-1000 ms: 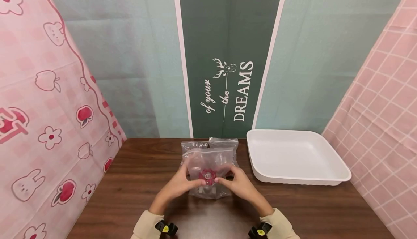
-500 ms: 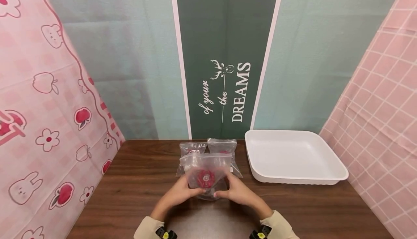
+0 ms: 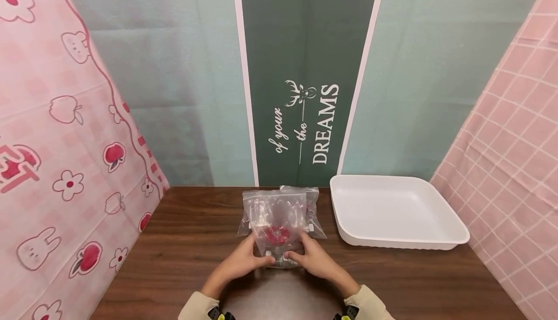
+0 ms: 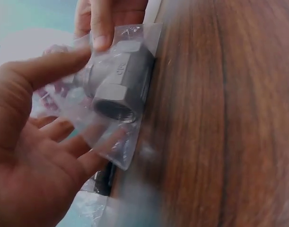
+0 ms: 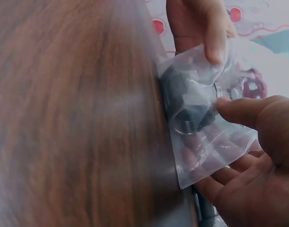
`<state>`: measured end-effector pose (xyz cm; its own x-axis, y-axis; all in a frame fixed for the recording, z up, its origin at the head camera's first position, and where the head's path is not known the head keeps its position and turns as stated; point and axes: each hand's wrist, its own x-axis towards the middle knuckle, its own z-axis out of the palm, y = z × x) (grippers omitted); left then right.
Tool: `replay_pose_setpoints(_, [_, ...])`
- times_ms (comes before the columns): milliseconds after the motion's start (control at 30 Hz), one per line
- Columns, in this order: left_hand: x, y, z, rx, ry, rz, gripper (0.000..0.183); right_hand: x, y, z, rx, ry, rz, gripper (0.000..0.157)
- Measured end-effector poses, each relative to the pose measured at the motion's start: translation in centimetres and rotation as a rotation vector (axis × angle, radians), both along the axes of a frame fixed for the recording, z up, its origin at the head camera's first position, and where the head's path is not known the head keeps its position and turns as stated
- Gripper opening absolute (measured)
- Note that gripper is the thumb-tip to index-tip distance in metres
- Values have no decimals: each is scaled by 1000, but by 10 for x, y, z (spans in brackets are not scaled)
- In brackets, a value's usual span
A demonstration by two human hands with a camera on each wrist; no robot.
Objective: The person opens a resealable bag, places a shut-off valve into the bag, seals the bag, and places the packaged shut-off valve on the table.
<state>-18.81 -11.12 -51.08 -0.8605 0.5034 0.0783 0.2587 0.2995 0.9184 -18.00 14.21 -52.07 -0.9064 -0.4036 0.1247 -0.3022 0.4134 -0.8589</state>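
Observation:
A metal gate valve (image 4: 118,78) with a red handwheel (image 3: 277,234) sits inside a clear zip bag (image 3: 293,208). Its body rests low at the table, handwheel up. My left hand (image 3: 245,258) grips the bagged valve from the left, thumb in front and fingers behind the plastic. From the other side my right hand (image 3: 315,258) holds it the same way, its thumb (image 5: 241,111) against the bag near the valve's neck. Both wrist views show the bag's lower edge at the tabletop. Behind, partly hidden, are two more clear zip bags, the right bag (image 3: 313,204) with something red inside.
A white tray (image 3: 396,208) stands at the back right of the brown wooden table (image 3: 196,233). Patterned curtains hang along the back and both sides. Bare wood lies left of the bags and in front of the hands.
Both hands have lowered the bagged valve slightly toward the table and their thumbs sit lower on it. The bag's top has tipped back over the bags behind.

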Motion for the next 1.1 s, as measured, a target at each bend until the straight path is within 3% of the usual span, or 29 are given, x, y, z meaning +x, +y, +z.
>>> replay_pose_setpoints(200, [1, -3, -4, -13, 53, 104, 63, 2, -8, -5, -56, 22, 32, 49])
replay_pose_setpoints(300, [1, -8, -3, 3, 37, 132, 61, 2, -14, -4, -72, 41, 41, 47])
replay_pose_setpoints(567, [1, -24, 0, 111, -57, 187, 65, -3, -36, 4, -82, -13, 16, 43])
replay_pose_setpoints(700, [0, -33, 3, 169, -97, 225, 65, -7, -49, 6, -151, -36, 24, 40])
replay_pose_setpoints(933, [-3, -50, 5, 204, -74, 278, 60, -16, -70, 5, -268, -36, 60, 35])
replay_pose_setpoints(1100, [-4, -60, 5, 235, -59, 318, 61, -19, -83, 5, -329, -51, 79, 40])
